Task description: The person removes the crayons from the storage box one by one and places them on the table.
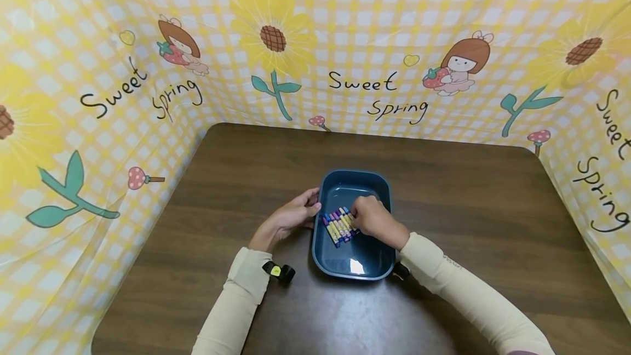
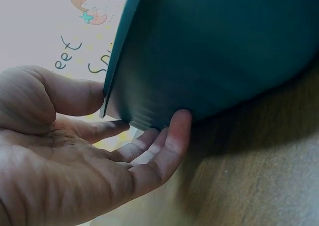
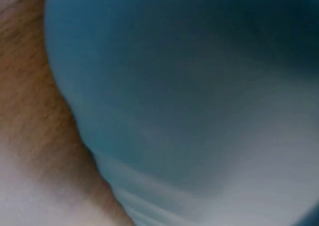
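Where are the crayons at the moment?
In the head view, the crayons lie side by side inside the blue tray, toward its left wall, with the right hand at the right end of their row.

Seemingly a curtained-off work area, dark wood-grain table (image 1: 458,207), yellow checked "Sweet Spring" cloth (image 1: 355,43) around three sides

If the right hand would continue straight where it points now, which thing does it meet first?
The right hand would probably meet the crayons in the blue tray; it looks close to or touching them, but depth is unclear.
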`<state>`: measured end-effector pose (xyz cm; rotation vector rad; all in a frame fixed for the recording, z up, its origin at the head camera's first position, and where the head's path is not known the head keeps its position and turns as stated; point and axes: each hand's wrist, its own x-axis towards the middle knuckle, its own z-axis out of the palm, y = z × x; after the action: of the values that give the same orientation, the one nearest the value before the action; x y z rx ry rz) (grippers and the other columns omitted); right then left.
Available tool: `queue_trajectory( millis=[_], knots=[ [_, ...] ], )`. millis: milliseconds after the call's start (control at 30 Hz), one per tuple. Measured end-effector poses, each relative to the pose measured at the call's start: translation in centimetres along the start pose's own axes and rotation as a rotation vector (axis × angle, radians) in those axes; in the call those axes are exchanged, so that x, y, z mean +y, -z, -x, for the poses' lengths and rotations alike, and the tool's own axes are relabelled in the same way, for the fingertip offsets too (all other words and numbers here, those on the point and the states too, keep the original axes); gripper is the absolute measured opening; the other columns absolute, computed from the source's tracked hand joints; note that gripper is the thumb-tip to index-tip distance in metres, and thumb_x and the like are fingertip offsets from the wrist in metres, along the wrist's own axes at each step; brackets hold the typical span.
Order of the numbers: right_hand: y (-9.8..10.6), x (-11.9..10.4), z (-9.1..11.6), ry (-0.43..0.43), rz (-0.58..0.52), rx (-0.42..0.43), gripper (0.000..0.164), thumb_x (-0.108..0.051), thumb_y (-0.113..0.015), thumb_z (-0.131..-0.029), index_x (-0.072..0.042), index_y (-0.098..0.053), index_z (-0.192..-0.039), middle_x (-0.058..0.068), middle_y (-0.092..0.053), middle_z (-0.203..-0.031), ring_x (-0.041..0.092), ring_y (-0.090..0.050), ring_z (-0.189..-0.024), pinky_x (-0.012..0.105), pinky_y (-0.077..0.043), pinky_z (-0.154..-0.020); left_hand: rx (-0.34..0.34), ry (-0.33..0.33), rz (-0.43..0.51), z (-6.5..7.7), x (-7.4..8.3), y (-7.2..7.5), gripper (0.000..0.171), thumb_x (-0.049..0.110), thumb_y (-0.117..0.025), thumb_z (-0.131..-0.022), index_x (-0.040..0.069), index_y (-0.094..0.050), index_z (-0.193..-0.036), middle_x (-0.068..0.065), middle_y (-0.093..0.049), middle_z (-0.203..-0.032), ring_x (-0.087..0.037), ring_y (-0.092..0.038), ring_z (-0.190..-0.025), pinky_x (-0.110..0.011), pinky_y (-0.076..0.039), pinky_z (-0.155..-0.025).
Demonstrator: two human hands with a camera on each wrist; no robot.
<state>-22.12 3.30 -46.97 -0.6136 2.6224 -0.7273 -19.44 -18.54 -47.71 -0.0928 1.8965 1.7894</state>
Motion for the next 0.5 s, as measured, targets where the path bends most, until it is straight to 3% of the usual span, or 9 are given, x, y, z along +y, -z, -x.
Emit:
queue_trajectory(
  millis=[233, 500],
  knots=[
    [-0.46, -0.25, 0.17, 0.0, 0.021, 0.016, 0.022, -0.008, -0.077, -0.088, -0.005, -0.07, -0.068, -0.001, -0.051, -0.055, 0.013, -0.052, -0.047, 0.021, -0.039, -0.043, 0.007, -0.002, -0.008, 0.01, -0.15, -0.1, 0.052, 0.013, -0.04, -0.11, 0.012, -0.026, -0.16, -0.018, -0.041, -0.155, -0.033, -0.054, -0.126, -0.045, -0.052, -0.097],
    [-0.65, -0.46, 0.47, 0.041, 0.031, 0.052, 0.042, -0.004, -0.075, -0.088, -0.009, -0.05, -0.055, -0.003, -0.038, -0.052, 0.011, -0.044, -0.044, 0.022, -0.031, -0.042, 0.008, -0.018, -0.005, -0.04, -0.21, -0.02, 0.052, 0.013, -0.04, -0.11, 0.009, -0.026, -0.16, -0.02, -0.043, -0.153, -0.033, -0.055, -0.124, -0.042, -0.053, -0.092]
  ],
)
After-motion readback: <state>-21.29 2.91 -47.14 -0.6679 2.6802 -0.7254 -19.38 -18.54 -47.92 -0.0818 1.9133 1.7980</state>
